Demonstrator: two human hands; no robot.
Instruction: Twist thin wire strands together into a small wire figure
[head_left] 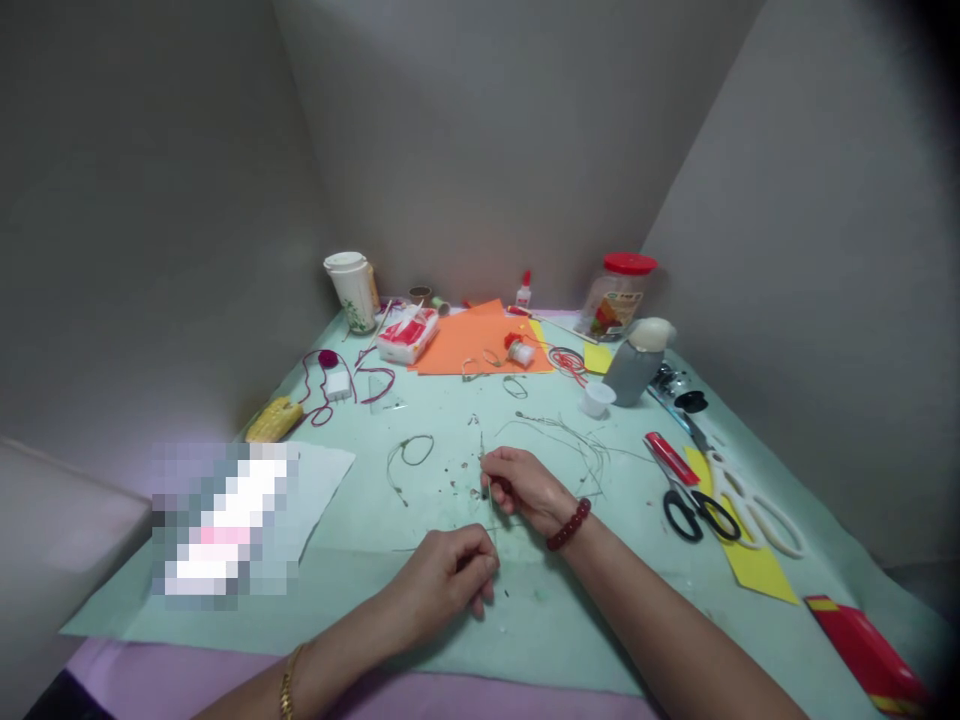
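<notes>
My right hand [521, 485], with a dark red bead bracelet [570, 525] on the wrist, pinches a thin cord [491, 488] between thumb and fingertips. Closer to me, my left hand [459, 575] is closed, its fingers curled on the same thin cord; the exact grip is partly hidden. Tiny dark bits lie scattered beyond the hands. To the left rests a looped greenish cord [417, 450] with small knots or beads. A bundle of loose thin cords [581, 440] spreads out past my right hand.
Right: black-handled scissors [701, 515], white-handled scissors [757, 505], a red cutter [671, 458], a grey bottle [636, 365], a small white cup [598, 398] and a red-lidded jar [616, 295]. Back: orange paper [472, 340] and a tissue pack [409, 335]. Left: toy corn [274, 420], maroon yarn [328, 358].
</notes>
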